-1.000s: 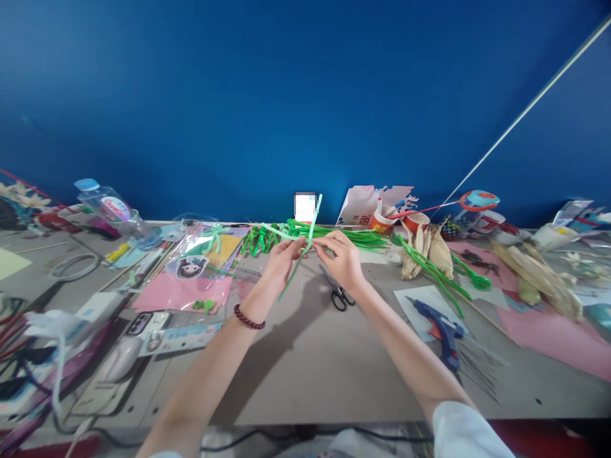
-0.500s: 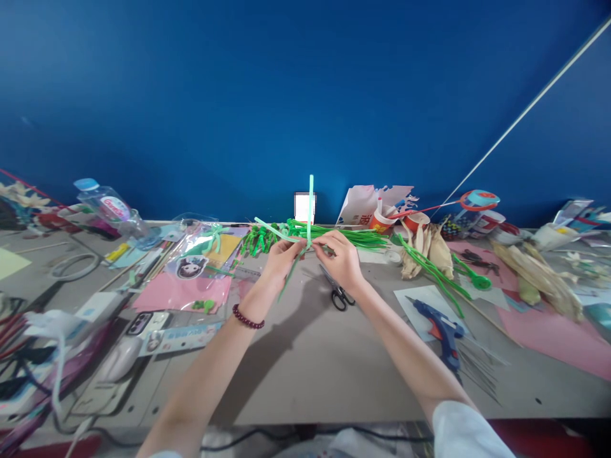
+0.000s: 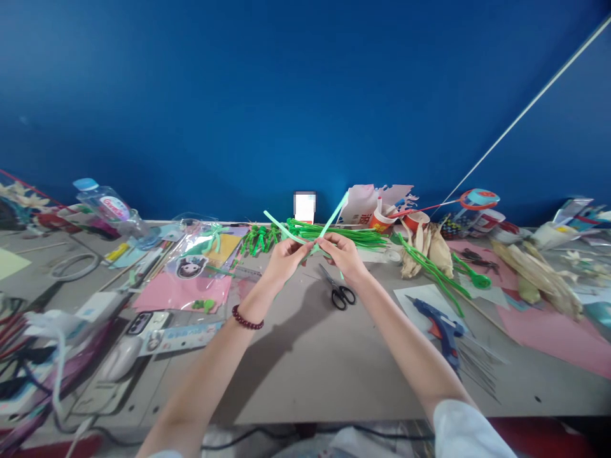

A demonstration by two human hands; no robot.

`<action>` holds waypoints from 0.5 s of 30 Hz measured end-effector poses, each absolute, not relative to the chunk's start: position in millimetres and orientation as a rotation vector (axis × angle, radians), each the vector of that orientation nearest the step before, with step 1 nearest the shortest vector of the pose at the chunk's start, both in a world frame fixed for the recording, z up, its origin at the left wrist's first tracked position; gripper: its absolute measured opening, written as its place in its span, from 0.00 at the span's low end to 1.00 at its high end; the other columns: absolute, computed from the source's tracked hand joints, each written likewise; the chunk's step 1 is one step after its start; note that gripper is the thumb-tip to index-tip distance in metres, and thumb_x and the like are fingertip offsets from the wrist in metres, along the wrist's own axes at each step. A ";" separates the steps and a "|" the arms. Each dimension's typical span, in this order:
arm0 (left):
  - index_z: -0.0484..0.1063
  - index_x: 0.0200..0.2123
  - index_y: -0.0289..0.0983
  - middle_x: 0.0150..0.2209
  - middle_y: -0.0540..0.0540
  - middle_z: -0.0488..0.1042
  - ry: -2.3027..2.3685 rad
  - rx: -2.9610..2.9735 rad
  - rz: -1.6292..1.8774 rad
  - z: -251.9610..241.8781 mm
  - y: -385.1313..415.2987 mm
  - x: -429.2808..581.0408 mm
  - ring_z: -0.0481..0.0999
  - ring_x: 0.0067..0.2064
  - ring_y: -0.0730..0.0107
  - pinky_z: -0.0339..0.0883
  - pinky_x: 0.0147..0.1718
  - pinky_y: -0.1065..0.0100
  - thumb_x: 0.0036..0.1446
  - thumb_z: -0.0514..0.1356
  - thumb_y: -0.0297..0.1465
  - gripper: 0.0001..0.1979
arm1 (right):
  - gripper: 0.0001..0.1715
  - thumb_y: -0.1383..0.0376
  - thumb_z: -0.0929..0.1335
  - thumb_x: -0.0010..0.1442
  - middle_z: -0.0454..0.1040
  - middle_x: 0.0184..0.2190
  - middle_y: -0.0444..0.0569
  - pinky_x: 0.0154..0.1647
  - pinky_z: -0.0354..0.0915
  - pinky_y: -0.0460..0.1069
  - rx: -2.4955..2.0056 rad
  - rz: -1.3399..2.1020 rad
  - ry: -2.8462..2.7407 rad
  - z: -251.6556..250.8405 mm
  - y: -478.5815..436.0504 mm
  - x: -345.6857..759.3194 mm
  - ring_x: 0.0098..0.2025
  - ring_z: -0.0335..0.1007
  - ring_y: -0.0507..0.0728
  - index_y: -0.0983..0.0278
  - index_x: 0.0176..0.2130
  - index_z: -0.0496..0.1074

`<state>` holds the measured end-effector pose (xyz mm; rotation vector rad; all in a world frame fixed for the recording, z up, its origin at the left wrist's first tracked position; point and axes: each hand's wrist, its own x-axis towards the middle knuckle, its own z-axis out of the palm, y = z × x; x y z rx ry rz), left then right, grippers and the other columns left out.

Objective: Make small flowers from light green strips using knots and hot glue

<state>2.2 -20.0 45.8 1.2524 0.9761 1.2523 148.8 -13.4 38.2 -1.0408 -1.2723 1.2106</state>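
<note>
My left hand (image 3: pixel 282 259) and my right hand (image 3: pixel 344 256) meet above the table's far middle, both pinched on light green pipe cleaners (image 3: pixel 329 219). One end sticks up and to the right, another end points up and to the left (image 3: pixel 277 225). My left wrist wears a dark red bead bracelet (image 3: pixel 247 318). Just behind my hands lies a bundle of darker green pipe cleaners (image 3: pixel 351 236). Black scissors (image 3: pixel 340 292) lie on the table under my right hand.
A blue glue gun (image 3: pixel 442 327) rests on white paper to the right, beside green stems (image 3: pixel 432 270) and dried husks (image 3: pixel 537 277). Pink paper (image 3: pixel 184 292), packets and a water bottle (image 3: pixel 107 205) crowd the left. Cups (image 3: pixel 382 221) stand at the blue wall.
The upright light green end has swung from straight up to leaning right. The lower tail that hung down to the left is gone from there. Both hands stay together.
</note>
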 end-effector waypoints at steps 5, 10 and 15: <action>0.70 0.22 0.34 0.16 0.53 0.65 0.961 1.248 1.351 44.9 -21.9 6.2 0.61 0.19 0.78 0.54 0.19 0.74 0.43 0.67 0.43 0.17 | 0.21 0.49 0.70 0.48 0.64 0.20 0.41 0.19 0.47 0.44 -0.991 1.063 -1.258 36.3 -15.0 143.1 0.20 0.52 0.47 0.63 0.28 0.67; 0.68 0.23 0.35 0.15 0.56 0.58 0.913 1.222 1.424 38.2 -19.8 9.5 0.55 0.17 0.81 0.47 0.17 0.74 0.44 0.66 0.43 0.18 | 0.19 0.50 0.69 0.50 0.65 0.21 0.41 0.20 0.50 0.44 -0.966 1.002 -1.220 34.0 -15.6 139.7 0.21 0.56 0.47 0.63 0.28 0.66; 0.67 0.25 0.35 0.15 0.58 0.54 0.907 1.233 1.386 37.5 -18.1 7.1 0.51 0.16 0.83 0.42 0.15 0.74 0.44 0.66 0.44 0.18 | 0.18 0.51 0.68 0.52 0.65 0.21 0.41 0.21 0.51 0.44 -0.989 0.988 -1.278 36.2 -15.8 143.4 0.22 0.58 0.48 0.63 0.28 0.66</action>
